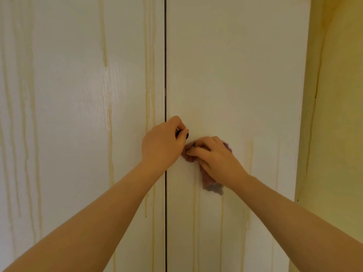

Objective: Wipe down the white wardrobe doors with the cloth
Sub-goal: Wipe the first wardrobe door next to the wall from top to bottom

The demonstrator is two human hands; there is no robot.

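Two white wardrobe doors fill the view, the left door [78,95] and the right door [235,75], split by a dark vertical gap. Yellowish drip streaks run down both. My left hand [163,142] is closed around a small dark knob [186,135] on the right door, just beside the gap. My right hand [214,158] presses a pinkish-purple cloth [208,179] flat against the right door, directly right of the knob. Most of the cloth is hidden under my fingers; its lower corner hangs out below the palm.
A yellow wall [334,114] stands at the right, meeting the right door's outer edge. It carries a thin dark streak running down it. Drip stains are densest on the far left of the left door.
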